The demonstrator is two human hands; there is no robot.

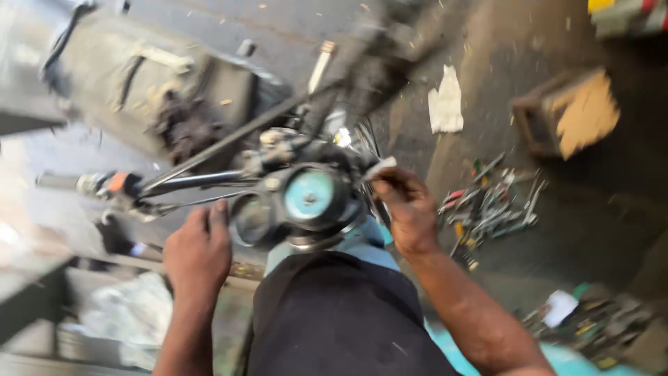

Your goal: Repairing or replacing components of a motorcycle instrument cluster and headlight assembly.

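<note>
The picture was blurry, as if the head was turning. A motorbike's front end sat in the middle, seen from above. Its handlebar [188, 182] ran long from left to right, with the left grip [59, 182] pointing at the left edge. The front of the bike pointed up and away from the person, toward the dark wheel and fork [376, 63].

Two round dials sat side by side just behind the bar. The right dial [309, 195] had a light blue face. The left dial [252, 221] was dark.

The left hand [198, 251] rested against the dark dial, with its fingers curled loosely on the rim; I could not tell if it really gripped it. The right hand [407, 209] was just to the right of the blue dial. It was closed in a tight pinch on a small pale piece [379, 167], too blurred to name.

A black seat or tank [334, 313] filled the bottom middle, close to the person.

To the right, the ground was dark and had open room. A pile of hand tools [490, 205] lay there, near the right hand. A white rag or paper [445, 101] lay farther up. A brown box [567, 111] stood near the top right. More small things and a white card [560, 306] lay at the bottom right.

To the left it was crowded, with a big grey bag [139, 76] near the bar.
</note>
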